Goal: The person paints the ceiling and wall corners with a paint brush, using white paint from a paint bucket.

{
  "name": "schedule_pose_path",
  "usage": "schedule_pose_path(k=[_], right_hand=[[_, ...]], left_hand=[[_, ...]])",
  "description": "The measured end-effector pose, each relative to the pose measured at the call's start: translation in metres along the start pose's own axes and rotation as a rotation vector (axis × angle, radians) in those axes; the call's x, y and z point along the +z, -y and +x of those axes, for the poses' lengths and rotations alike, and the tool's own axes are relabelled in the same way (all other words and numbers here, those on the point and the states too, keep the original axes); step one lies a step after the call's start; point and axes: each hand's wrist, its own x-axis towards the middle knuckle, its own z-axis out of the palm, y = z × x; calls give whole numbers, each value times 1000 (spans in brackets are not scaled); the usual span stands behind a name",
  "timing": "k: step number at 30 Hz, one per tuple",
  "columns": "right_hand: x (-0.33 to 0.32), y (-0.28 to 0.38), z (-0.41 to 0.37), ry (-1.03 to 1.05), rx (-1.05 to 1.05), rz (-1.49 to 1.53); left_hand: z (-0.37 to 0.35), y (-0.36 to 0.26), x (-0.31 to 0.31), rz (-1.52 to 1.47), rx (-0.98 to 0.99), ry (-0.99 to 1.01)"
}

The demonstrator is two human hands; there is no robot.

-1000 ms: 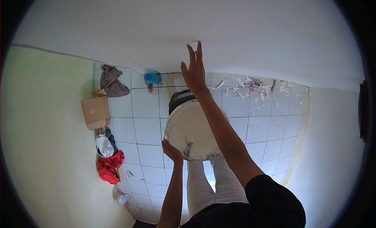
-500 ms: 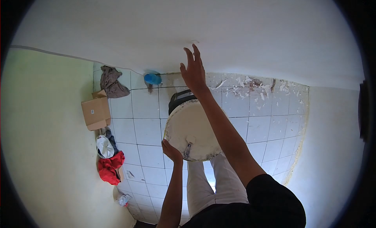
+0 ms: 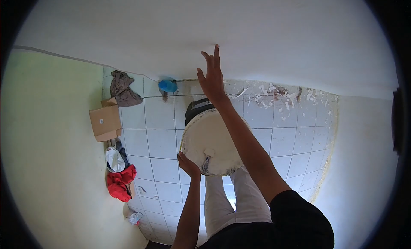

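Observation:
My left hand (image 3: 189, 165) grips the near-left rim of a large round tub (image 3: 209, 135), whose top is a pale, off-white pasty surface. A small putty knife (image 3: 206, 163) with a smeared handle lies on that surface close to the near edge. Beyond the tub, my right hand (image 3: 212, 78) is raised at the white wall (image 3: 278, 39), holding nothing. Its index finger stretches to a small mark on the wall, and the other fingers are spread. My right forearm covers the tub's right side.
A black object (image 3: 195, 111) shows behind the tub. Paint flakes (image 3: 286, 104) litter the tiles along the wall. To the left are a blue container (image 3: 167, 86), a brown cloth (image 3: 124, 90), a cardboard box (image 3: 105, 122) and red cloth (image 3: 120, 184). A cable (image 3: 77, 60) runs along the left wall.
My right index finger has straightened and moved slightly up and right onto the wall mark. My left hand and the tub stay nearly where they were.

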Motion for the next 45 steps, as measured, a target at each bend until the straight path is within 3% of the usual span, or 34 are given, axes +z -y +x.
schedule_pose_path(k=[5,8,11,17,20,22,23,25,29,31,35,37,41,43,44,45], right_hand=[[-1,-6,1,-67,-43,28],[-2,-12,3,-84,6,106],[-5,-14,7,10,15,225],[0,-9,5,-214,-97,39],[3,-2,0,-113,-49,-6],[9,-7,-3,95,46,-104],[11,-9,-5,96,45,-103],[9,-10,-6,15,-54,-321],[1,-6,-5,-24,-119,-480],[2,-11,-3,130,-4,-534],[8,-25,-12,259,78,-462],[0,-18,-12,58,-66,-535],[1,-23,-9,10,-96,-534],[12,-43,-10,369,152,-321],[11,-46,-12,366,152,-321],[5,-39,-14,228,32,-438]], left_hand=[[1,0,-1,-69,-24,11],[0,0,-1,45,53,-24],[2,5,-1,-48,23,6],[0,0,0,-29,20,-9],[1,3,0,-86,-32,3],[1,9,0,109,146,-27],[2,12,-1,109,146,-28],[3,5,-1,-85,-55,20],[0,-3,-1,-132,-69,8],[0,-3,-2,-38,-19,3],[3,4,-2,-51,-5,18],[4,8,-2,-75,9,19],[4,11,-2,-55,-5,16],[1,1,0,-106,-1,-1],[2,-1,-1,-107,1,0],[2,0,-2,-87,-34,26]])
